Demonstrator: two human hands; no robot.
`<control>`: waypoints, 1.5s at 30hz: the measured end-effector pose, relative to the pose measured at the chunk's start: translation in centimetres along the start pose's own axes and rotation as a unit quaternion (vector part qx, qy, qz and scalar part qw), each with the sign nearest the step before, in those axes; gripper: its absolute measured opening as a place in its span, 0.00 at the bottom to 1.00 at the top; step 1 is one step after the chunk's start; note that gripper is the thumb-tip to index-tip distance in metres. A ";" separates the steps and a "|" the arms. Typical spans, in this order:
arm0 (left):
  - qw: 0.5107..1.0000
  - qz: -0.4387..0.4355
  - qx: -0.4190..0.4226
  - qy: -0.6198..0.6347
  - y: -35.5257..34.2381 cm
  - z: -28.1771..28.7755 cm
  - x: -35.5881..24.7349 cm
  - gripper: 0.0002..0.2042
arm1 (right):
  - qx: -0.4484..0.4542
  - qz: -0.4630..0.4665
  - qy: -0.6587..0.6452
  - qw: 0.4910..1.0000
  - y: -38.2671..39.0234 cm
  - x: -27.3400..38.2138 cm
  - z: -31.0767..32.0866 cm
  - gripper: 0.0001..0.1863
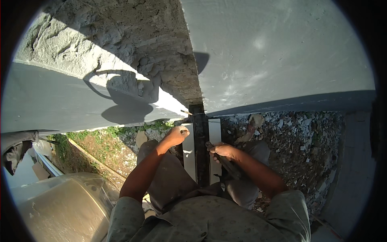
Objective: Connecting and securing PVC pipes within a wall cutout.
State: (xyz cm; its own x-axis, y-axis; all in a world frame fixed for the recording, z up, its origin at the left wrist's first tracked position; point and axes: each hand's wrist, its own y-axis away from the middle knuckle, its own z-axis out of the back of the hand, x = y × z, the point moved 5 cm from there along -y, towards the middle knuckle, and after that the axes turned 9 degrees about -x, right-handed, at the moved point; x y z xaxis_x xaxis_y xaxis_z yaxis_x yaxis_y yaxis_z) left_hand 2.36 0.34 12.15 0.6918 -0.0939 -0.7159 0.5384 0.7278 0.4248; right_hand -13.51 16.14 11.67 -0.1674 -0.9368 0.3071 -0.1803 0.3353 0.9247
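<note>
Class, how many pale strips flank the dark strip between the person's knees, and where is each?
2: the left pale strip, near the left hand, and the right pale strip, partly behind the right hand. Others may be hidden.

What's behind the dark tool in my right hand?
Behind the dark tool in your right hand, parts of a white strip and your right trouser leg show; whatever the tool and hand cover is hidden.

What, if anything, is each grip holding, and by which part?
Right grip: a dark elongated object, held near its far end. Left grip: curled; can't tell whether it holds anything.
</note>
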 end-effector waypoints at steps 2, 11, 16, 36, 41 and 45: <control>0.999 0.033 -0.012 -0.001 -2.7 -0.8 2.6 0.14 | 0.003 -0.020 -0.036 0.999 -5.5 -1.0 -0.1 0.11; 0.974 -0.127 -0.097 -0.163 -2.2 -1.3 -1.3 0.17 | 0.072 0.125 -0.069 0.987 -16.0 -3.2 -5.1 0.09; 0.972 -0.098 -0.122 -0.173 0.0 1.0 -1.3 0.14 | -0.036 0.111 -0.058 0.991 -15.7 -2.9 -3.6 0.10; 0.975 -0.089 -0.144 -0.146 -4.1 -3.6 -0.3 0.10 | -0.224 0.106 0.100 0.964 -25.5 -0.4 0.3 0.19; 0.945 -0.017 -0.119 -0.305 -7.4 -10.9 4.2 0.17 | -0.204 0.109 0.125 0.965 -26.6 -0.1 0.4 0.21; 0.969 -0.042 -0.159 -0.185 -8.8 -14.8 7.5 0.19 | -0.121 0.230 0.060 0.964 -27.1 -0.5 0.4 0.24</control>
State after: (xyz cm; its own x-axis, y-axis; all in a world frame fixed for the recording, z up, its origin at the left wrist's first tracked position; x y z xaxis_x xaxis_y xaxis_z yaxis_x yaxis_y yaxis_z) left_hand -4.29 3.27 -5.17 0.8086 -0.3563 -0.4682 0.4655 0.8741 0.1387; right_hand -8.89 7.54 -13.60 -0.0596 -0.7041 0.7076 0.1192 0.6988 0.7053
